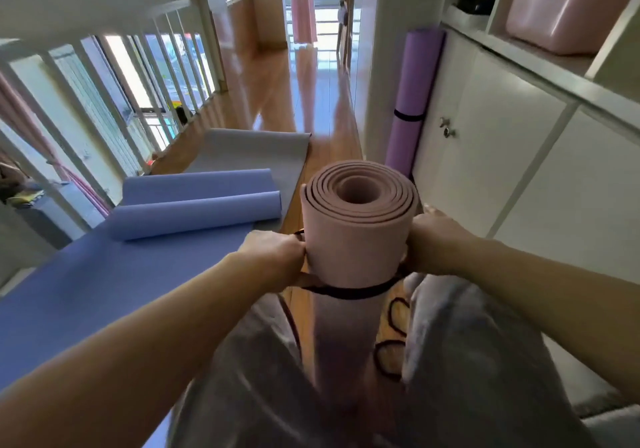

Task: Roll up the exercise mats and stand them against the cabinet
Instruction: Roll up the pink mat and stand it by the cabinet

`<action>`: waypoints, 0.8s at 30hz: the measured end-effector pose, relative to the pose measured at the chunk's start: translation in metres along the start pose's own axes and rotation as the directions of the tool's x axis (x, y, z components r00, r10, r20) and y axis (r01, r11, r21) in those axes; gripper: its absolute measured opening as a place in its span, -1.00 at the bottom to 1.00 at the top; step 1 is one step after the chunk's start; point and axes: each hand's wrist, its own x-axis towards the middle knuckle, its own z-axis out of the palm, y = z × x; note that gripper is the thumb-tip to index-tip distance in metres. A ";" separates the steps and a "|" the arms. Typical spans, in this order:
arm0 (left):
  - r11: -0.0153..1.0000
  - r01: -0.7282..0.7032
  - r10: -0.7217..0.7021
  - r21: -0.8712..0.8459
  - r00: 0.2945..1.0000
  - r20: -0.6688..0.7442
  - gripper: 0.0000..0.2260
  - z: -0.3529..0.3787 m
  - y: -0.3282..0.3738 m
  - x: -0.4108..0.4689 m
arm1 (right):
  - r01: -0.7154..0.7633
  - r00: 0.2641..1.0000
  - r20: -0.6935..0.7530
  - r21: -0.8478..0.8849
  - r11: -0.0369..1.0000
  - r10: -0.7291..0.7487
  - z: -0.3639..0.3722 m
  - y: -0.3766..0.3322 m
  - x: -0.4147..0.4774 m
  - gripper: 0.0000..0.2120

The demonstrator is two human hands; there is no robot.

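Hands clasp a rolled pink mat (356, 239) from both sides, holding it upright in front of the person with its spiral end facing up toward the camera. The left hand (277, 250) presses its curled grip against the roll's left side, and the right hand (436, 243) is closed round the right side in the same way; the fingertips of both are hidden behind the roll. A black strap (349, 291) circles the mat just below the hands, and I cannot tell whether either hand also pinches it. The roll's lower part runs down between the person's grey-clad legs, above a wooden floor (311, 101) where two loose black loops (391, 357) lie. To the right stands a white cabinet (502, 136), and a rolled purple mat (412, 101) with its own dark band stands upright against its far end. On the floor to the left a blue mat (104, 274) lies partly rolled, its rolled end resting on the flat part, and a grey mat (256, 156) lies flat beyond it. A white railing (104, 101) runs along the left side.
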 end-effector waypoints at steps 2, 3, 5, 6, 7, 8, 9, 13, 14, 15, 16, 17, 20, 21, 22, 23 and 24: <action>0.999 0.021 -0.020 0.026 0.998 -0.056 -0.55 -0.004 -0.007 0.009 | 0.002 1.000 -0.029 -0.015 1.000 -0.003 -0.005 0.003 0.012 -0.56; 0.999 0.020 -0.017 0.039 0.996 -0.087 -0.55 -0.007 -0.013 0.015 | 0.003 0.998 -0.062 -0.021 1.000 -0.005 -0.009 0.005 0.018 -0.55; 1.000 0.019 -0.018 0.008 0.991 -0.130 -0.53 -0.018 -0.027 0.027 | -0.006 0.991 -0.132 -0.014 1.000 0.004 -0.019 0.012 0.033 -0.56; 1.000 0.013 -0.017 -0.024 0.989 -0.148 -0.51 -0.025 -0.034 0.034 | -0.014 0.988 -0.156 -0.009 1.000 0.013 -0.025 0.016 0.042 -0.58; 0.999 0.005 -0.013 -0.046 0.987 -0.163 -0.49 -0.031 -0.041 0.042 | -0.022 0.984 -0.175 -0.008 1.000 0.020 -0.030 0.019 0.051 -0.61; 0.999 -0.002 -0.007 -0.047 0.982 -0.186 -0.49 -0.036 -0.047 0.051 | -0.028 0.981 -0.193 -0.011 1.000 0.025 -0.034 0.021 0.059 -0.65; 1.000 0.000 -0.007 -0.030 0.977 -0.214 -0.50 -0.040 -0.052 0.060 | -0.032 0.977 -0.211 -0.010 0.999 0.029 -0.036 0.024 0.069 -0.70; 0.999 0.011 0.005 0.047 0.948 -0.318 -0.49 -0.040 -0.070 0.103 | -0.068 0.966 -0.248 0.008 0.998 0.068 -0.033 0.032 0.107 -0.78; 0.999 0.012 0.003 0.045 0.942 -0.335 -0.48 -0.039 -0.075 0.115 | -0.075 0.964 -0.256 0.007 0.997 0.075 -0.031 0.034 0.118 -0.78; 0.999 0.015 0.003 0.049 0.938 -0.347 -0.47 -0.038 -0.079 0.126 | -0.079 0.961 -0.264 0.013 0.997 0.079 -0.029 0.037 0.129 -0.77; 0.998 0.020 0.001 0.056 0.934 -0.358 -0.47 -0.036 -0.083 0.138 | -0.081 0.960 -0.266 0.020 0.997 0.083 -0.026 0.040 0.141 -0.75; 0.998 0.024 0.000 0.063 0.933 -0.361 -0.46 -0.035 -0.087 0.148 | -0.083 0.961 -0.261 0.032 0.996 0.088 -0.024 0.043 0.153 -0.73; 1.000 0.027 -0.023 0.007 0.925 -0.379 -0.42 -0.034 -0.102 0.180 | -0.076 0.959 -0.260 0.151 0.986 0.114 -0.020 0.056 0.191 -0.60; 0.999 0.039 -0.045 -0.024 0.929 -0.368 -0.40 -0.034 -0.109 0.191 | -0.067 0.959 -0.258 0.202 0.977 0.119 -0.019 0.061 0.204 -0.53; 0.997 0.053 -0.067 -0.048 0.931 -0.360 -0.39 -0.034 -0.115 0.201 | -0.057 0.963 -0.242 0.239 0.969 0.116 -0.018 0.065 0.216 -0.46; 0.996 0.075 -0.087 -0.048 0.938 -0.335 -0.37 -0.034 -0.120 0.211 | -0.050 0.971 -0.214 0.255 0.966 0.106 -0.017 0.068 0.227 -0.39; 0.995 0.091 -0.098 -0.039 0.943 -0.319 -0.35 -0.032 -0.121 0.220 | -0.047 0.979 -0.181 0.252 0.967 0.094 -0.014 0.070 0.237 -0.34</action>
